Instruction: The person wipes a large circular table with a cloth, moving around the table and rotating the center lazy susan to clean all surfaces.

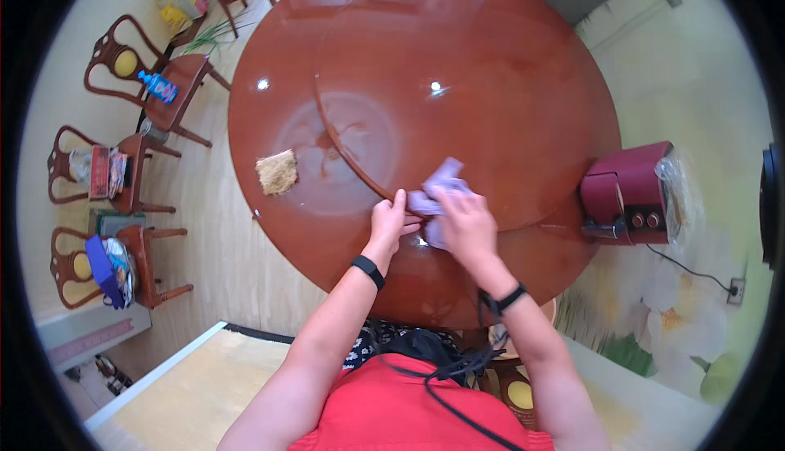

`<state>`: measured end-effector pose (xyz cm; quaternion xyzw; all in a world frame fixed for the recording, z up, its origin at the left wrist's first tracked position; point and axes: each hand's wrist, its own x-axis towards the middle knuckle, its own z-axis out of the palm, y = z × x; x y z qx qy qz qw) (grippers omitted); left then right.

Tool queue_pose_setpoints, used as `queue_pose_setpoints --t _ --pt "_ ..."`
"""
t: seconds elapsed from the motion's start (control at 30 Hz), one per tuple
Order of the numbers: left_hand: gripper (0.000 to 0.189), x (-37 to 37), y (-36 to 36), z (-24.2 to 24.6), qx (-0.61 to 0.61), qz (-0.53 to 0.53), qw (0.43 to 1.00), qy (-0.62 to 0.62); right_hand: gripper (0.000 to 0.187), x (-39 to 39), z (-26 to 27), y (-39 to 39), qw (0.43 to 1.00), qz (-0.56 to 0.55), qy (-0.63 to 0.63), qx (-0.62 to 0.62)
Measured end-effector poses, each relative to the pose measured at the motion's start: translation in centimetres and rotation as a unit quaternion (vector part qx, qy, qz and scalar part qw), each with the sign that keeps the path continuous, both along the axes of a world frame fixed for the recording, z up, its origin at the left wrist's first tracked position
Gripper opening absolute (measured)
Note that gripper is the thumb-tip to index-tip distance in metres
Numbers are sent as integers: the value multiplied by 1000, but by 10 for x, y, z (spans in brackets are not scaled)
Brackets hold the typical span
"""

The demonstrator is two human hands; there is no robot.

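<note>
A round wooden turntable [490, 120] sits off-centre on a glossy reddish-brown round table [270, 107]. Its near-left rim is at my left hand [389, 224], which grips the edge with the thumb on top and the fingers under it. Just to the right, my right hand [469, 224] holds a crumpled light purple cloth [446, 184] against the same rim. Part of the cloth lies over the turntable's top, and part hangs below the edge. A pale circular mark [368, 120] shows on the tabletop, partly covered by the turntable. A tan, rough-textured square pad [276, 172] lies left of it.
A maroon air fryer [625, 196], partly wrapped in clear plastic, stands at the table's right side, its cord running to a wall socket [736, 291]. Wooden chairs [184, 77] line the left; one holds a blue pump bottle [160, 88], another a purple bag [103, 270].
</note>
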<state>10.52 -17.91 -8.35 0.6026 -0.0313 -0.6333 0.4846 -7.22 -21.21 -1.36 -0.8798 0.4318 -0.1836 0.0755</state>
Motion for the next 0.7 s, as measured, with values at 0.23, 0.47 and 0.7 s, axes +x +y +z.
queue_pose_setpoints --t 0.23,0.47,0.7 --pt "42 17 -6 -5 11 25 999 -23 37 -36 -33 -15 993 -36 100 -45" --pt "45 38 -11 -4 11 10 998 -60 35 -181 -47 -90 932 -323 159 25" --pt "51 -30 9 6 -5 -47 998 43 26 -30 -55 -8 988 -127 82 -20"
